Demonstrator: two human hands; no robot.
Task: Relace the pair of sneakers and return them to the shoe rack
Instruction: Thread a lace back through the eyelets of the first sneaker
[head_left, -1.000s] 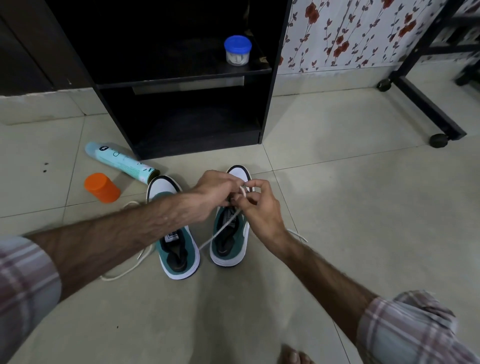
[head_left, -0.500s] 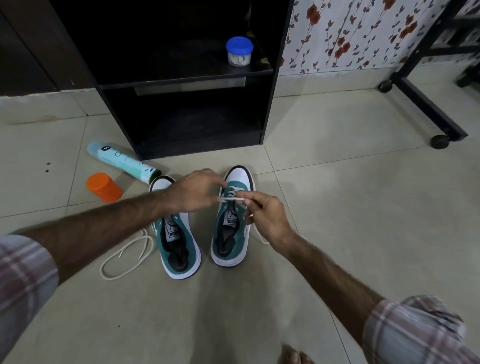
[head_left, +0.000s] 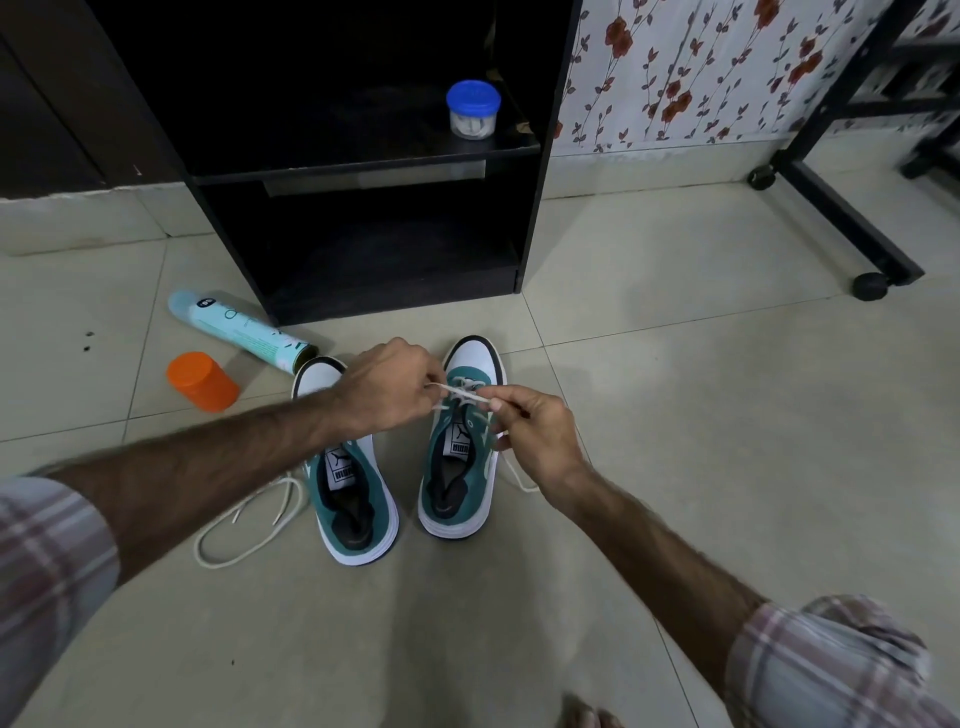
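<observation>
Head view shows my left hand (head_left: 387, 387) and right hand (head_left: 535, 431) each pinching the lace (head_left: 460, 397) over the right sneaker (head_left: 457, 467) on the floor, lacing barely begun; next I'd thread another eyelet.

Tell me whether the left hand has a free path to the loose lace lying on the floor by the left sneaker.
Probably yes. The loose lace lies on bare floor tile beside the left sneaker, nothing covering it. But the left hand now pinches the lace on the right sneaker and must release first.

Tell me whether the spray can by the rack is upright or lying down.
Lying down. The spray can rests on its side on the floor tiles, beside the orange cap.
</observation>
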